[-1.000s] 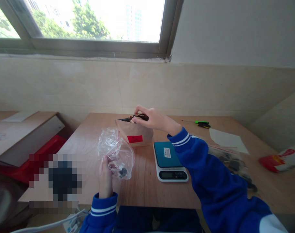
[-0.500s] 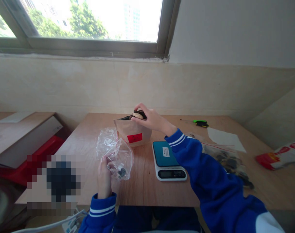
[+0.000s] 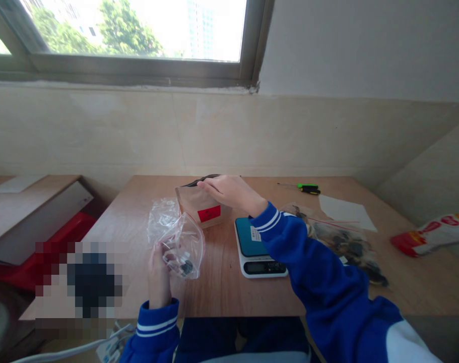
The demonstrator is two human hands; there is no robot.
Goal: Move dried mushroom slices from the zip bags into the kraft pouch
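My left hand (image 3: 159,275) has its fingers closed on a clear zip bag (image 3: 194,237), low over the table. A small dark piece (image 3: 186,267) and something whitish lie at the bottom of that bag. My right hand (image 3: 233,192) reaches over the mouth of a brown paper pouch (image 3: 189,199) with a red label (image 3: 209,214). Its thumb lies along the pouch's front rim, while the other fingers are hidden inside or behind the opening. Whether they hold anything does not show. A kitchen scale (image 3: 250,239) with a teal top sits just below my right wrist.
Crumpled clear plastic (image 3: 161,217) lies left of the pouch. Under and beyond my right forearm is a zip bag of dark, dried-looking pieces (image 3: 350,244). Farther right are a paper sheet (image 3: 344,212), two screwdrivers (image 3: 308,188) and a red-and-white packet (image 3: 429,234).
My right hand has lowered into the pouch's mouth; the dark and pale piece it held above the rim is out of sight. The left hand keeps its zip bag. The view has shifted slightly.
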